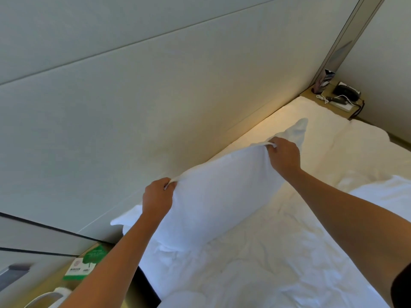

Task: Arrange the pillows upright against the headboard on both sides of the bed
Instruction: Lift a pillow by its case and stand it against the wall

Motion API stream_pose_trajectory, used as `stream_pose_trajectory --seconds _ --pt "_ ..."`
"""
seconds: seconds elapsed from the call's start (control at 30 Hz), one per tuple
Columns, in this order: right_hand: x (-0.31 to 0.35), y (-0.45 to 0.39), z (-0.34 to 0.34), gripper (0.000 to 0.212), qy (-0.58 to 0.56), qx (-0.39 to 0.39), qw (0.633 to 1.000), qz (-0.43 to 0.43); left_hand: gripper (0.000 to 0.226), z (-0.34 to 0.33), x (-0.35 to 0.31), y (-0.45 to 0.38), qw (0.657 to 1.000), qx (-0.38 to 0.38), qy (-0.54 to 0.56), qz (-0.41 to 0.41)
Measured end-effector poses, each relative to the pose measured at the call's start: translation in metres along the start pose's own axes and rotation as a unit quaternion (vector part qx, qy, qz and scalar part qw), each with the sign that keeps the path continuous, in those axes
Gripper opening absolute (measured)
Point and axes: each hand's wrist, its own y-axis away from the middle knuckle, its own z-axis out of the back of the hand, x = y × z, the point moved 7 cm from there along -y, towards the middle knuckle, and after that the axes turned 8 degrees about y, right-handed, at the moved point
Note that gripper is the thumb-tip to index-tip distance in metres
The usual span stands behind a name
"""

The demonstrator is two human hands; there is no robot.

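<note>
**Pillow held lengthwise along the headboard**

Pale padded headboard [133,107] fills the upper left of the frame, bed [278,252] below it. My left hand [156,197] and right hand [283,155] each pinch the top edge of the pillow [220,196]. It stands at centre frame, long axis parallel to the headboard, just beside it. Left hand nearer me. My guess: tip it back to lean.

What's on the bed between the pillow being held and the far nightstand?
In the head view, only bare white sheet lies along the headboard between the pillow and the far nightstand. No second pillow stands there.
</note>
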Motion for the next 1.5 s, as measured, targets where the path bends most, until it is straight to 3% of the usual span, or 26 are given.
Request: stream_pose_trajectory --seconds 0.27,0.57,0.83,1.0,1.17,1.5 --pt "-0.023 -0.035 0.037 0.031 -0.003 -0.065 0.997 -0.05 0.036 0.004 -0.057 -0.03 0.998 0.007 -0.037 -0.049" --pt "-0.023 -0.061 -0.029 0.023 0.028 0.041 0.998 -0.037 0.042 -0.023 -0.016 -0.062 0.998 0.043 -0.049 0.013" --pt "0.031 -0.131 -0.054 0.026 0.029 0.003 0.999 -0.032 0.048 0.009 -0.012 -0.131 0.999 -0.024 -0.038 -0.019" --pt "0.062 -0.184 -0.074 0.026 0.018 0.045 0.998 -0.037 0.052 0.03 -0.014 -0.171 0.998 -0.054 -0.011 -0.033" --pt "0.081 -0.188 -0.109 0.022 0.014 0.068 0.997 -0.028 0.051 0.03 0.009 -0.19 0.998 -0.06 -0.007 0.001" --pt "0.12 -0.231 -0.113 0.023 -0.005 0.023 1.0 -0.014 0.051 0.043 0.01 -0.212 0.993 -0.107 0.047 -0.016"
